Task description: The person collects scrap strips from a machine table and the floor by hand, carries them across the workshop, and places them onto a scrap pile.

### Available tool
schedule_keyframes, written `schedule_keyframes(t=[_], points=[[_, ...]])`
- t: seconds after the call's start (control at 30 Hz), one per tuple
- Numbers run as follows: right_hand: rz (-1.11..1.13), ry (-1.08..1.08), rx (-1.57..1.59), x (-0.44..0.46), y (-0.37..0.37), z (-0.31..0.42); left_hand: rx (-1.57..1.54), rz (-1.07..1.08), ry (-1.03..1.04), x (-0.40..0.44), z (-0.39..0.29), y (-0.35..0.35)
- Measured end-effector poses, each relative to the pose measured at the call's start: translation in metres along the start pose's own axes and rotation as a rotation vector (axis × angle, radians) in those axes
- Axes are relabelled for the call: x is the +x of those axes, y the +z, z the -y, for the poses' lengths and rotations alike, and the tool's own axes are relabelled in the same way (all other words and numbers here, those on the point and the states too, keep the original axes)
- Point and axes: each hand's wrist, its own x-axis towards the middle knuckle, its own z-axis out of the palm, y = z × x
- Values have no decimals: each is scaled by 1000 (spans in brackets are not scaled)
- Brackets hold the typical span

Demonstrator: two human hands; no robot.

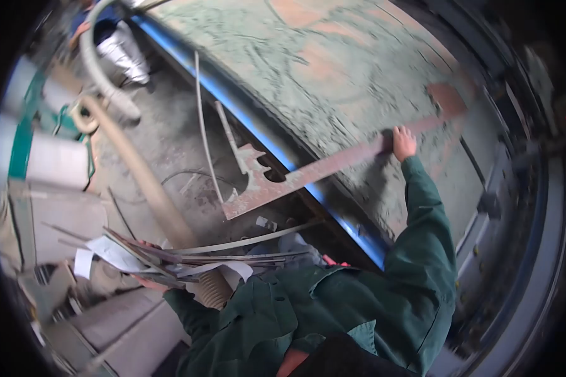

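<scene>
A long, flat reddish-brown piece (339,164) with a notched, curved end lies across the blue edge of a large dusty green-and-orange surface (333,81). My right hand (405,143) is closed on its upper edge near the far end. At the lower left, my left hand (152,281) is wrapped round a bundle of thin strips (163,259) with white paper (116,252) among them; the bundle partly hides its fingers. Two narrow strips (202,119) stand out from the notched end of the long piece, over the floor.
A thick hose (138,169) runs over the grey floor at the left. Another person (122,50), partly visible, is at the upper left beside a pale curved hose (97,69). Stacked boards or boxes (60,220) are at the left. Metal rails (534,220) line the right side.
</scene>
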Motion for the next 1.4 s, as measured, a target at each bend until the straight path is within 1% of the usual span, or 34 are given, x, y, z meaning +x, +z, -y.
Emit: schedule_keyframes(t=[0.07, 0.1, 0.13, 0.23, 0.3, 0.33, 0.4, 0.43, 0.5, 0.57, 0.6, 0.63, 0.67, 0.7, 0.73, 0.8, 0.83, 0.9, 0.93, 0.97, 1.0, 1.03, 1.1, 1.13, 1.23, 1.33, 1.4], points=[[-22, -23, -89, 10, 13, -10, 14, -105, 31, -2, -5, 2], [-9, -39, -121, 15, 17, -13, -33, -81, -12, -6, -8, -3], [32, -91, -99, 22, 15, -15, -57, -11, -13, -8, -11, -8], [189, -260, -45, 37, -13, -18, -76, -19, 3, -16, -14, 0], [183, -338, 67, 41, 1, -30, -39, -106, 20, -22, -16, 4], [220, -376, 129, 43, -2, -28, -7, -197, 21, -26, -18, 7], [335, -452, 255, 55, -23, -17, 24, -195, 24, -26, -23, 8], [411, -486, 319, 60, -37, -7, -83, -204, 44, -25, -23, 10], [525, -532, 482, 66, -64, 20, -56, -216, 55, -23, -25, 5], [583, -568, 535, 65, -84, 56, -40, -229, 72, -20, -27, 1], [596, -580, 552, 63, -97, 76, -42, -236, 79, -20, -28, 1], [534, -659, 553, 61, -107, 93, -40, -246, 83, -19, -29, 2], [548, -677, 574, 60, -120, 112, -65, -251, 90, -19, -30, 10], [566, -689, 597, 59, -133, 132, -62, -258, 84, -17, -31, -2], [509, -749, 587, 58, -141, 150, -104, -236, 76, -16, -32, -9], [477, -804, 608, 60, -147, 181, -181, -237, 79, -12, -34, -16], [501, -818, 615, 59, -166, 201, -206, -275, 77, -9, -36, -13], [582, -859, 659, 61, -181, 234, -232, -242, 83, -2, -38, -17], [650, -852, 648, 60, -199, 252, -219, -250, 79, 1, -40, -23], [672, -864, 676, 60, -204, 267, -230, -254, 77, 4, -41, -27], [696, -874, 702, 60, -210, 283, -220, -203, 68, 11, -45, -38], [981, -706, 708, 60, -231, 303, -209, -152, 59, 17, -48, -48], [1197, -533, 808, 62, -244, 340, -261, -137, 60, 37, -53, -64], [1315, -491, 909, 64, -239, 357, -260, -146, 62, 50, -55, -70], [1448, -390, 983, 66, -256, 417, -238, -165, 73, 91, -62, -97], [1470, -348, 1011, 72, -262, 480, -263, -19, 20, 140, -82, -119], [1442, -345, 1044, 74, -261, 518, -328, -64, -4, 168, -95, -114]])
